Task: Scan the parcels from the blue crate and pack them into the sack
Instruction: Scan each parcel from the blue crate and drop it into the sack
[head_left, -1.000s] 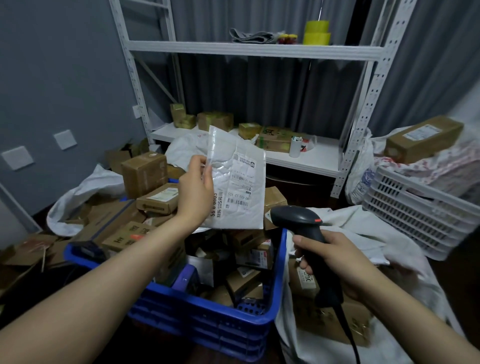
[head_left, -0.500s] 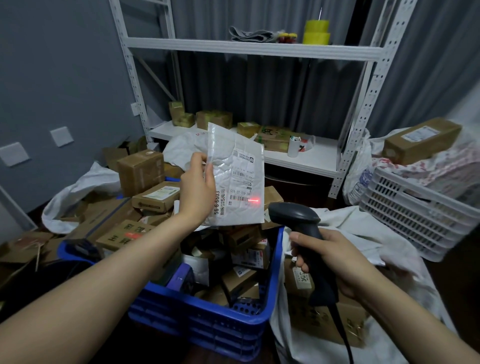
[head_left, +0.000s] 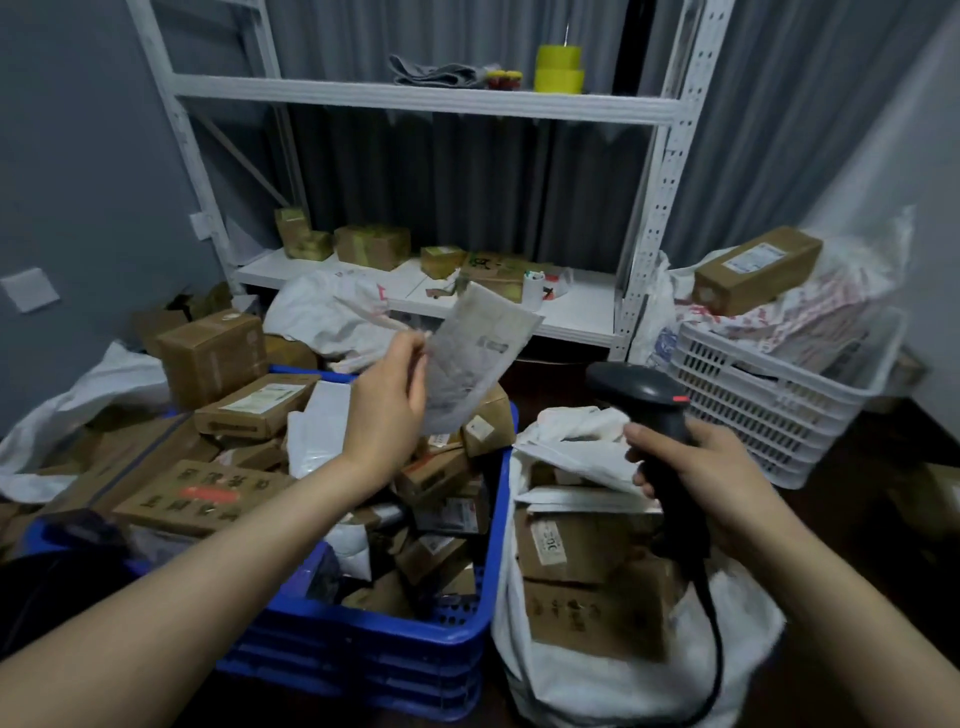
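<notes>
Head view: the left hand pinches a flat white mailer by its left edge above the blue crate, long axis tilted up toward the right. The right hand grips the scanner over the sack, which stands open just right of the crate, so the mailer probably needs to go rightward and down.

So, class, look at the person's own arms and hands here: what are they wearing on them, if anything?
Nothing visible is worn. Both forearms are bare as far as the picture's edge, with no sleeves showing. The left hand and right hand have no gloves, and neither wrist shows a watch or bracelet.
</notes>
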